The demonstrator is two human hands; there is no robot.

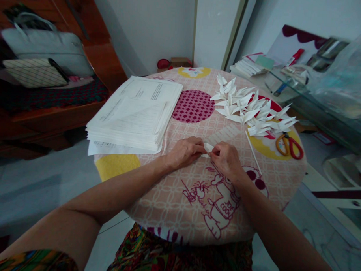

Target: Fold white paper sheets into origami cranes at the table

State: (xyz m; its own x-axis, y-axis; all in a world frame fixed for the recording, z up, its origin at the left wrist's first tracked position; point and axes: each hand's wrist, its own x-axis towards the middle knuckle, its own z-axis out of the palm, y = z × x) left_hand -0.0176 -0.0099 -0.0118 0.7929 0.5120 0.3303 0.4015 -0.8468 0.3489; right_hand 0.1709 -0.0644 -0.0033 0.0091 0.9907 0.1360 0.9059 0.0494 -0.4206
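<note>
Between my two hands is a small piece of folded white paper [209,147], held low over the round table's patterned cloth [172,198]. My left hand [188,152] pinches its left side, and my right hand [225,159] pinches it from the right with fingertips close to the left ones. Part of the paper is hidden behind the fingers. Just beyond the hands lies a pale printed paper strip [223,135]. Folded white paper cranes [243,104] form a pile at the table's far right.
A thick stack of printed sheets [134,114] covers the table's left side. Scissors [289,146] with orange and red handles lie at the right edge, near a thin white stick [253,152]. A glass shelf [312,96] adjoins the right; a wooden bench [91,65] stands left.
</note>
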